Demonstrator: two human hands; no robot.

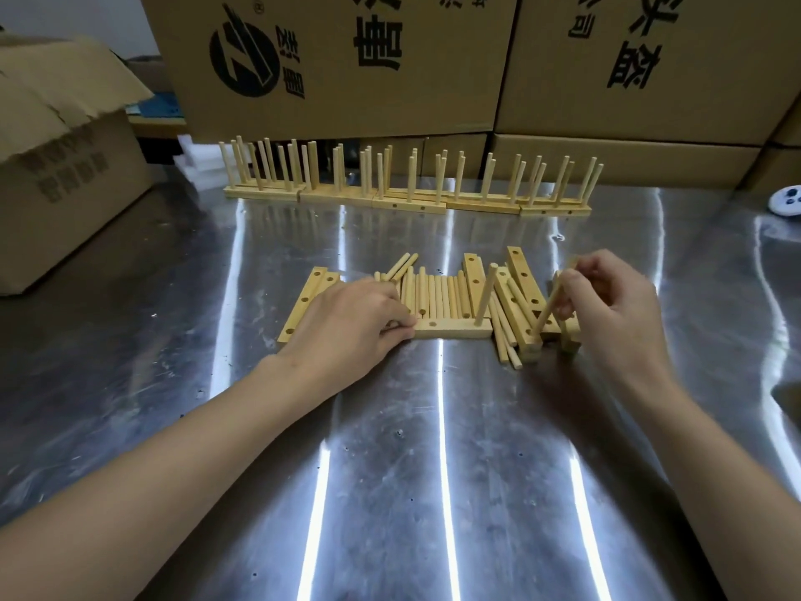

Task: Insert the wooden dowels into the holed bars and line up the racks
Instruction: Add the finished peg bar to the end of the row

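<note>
Your left hand (pixel 359 323) gripped the bar (pixel 453 328) by its end; your right hand (pixel 615 305) pinched a tilted dowel (pixel 547 311) just beside it.

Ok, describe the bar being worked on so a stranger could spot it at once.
On the steel table, in front of the row of finished racks, lies a pile of loose dowels. A bar lies crosswise along the pile's near edge, the left hand gripping its left end. Only it carries a dowel standing upright on its own.
</note>
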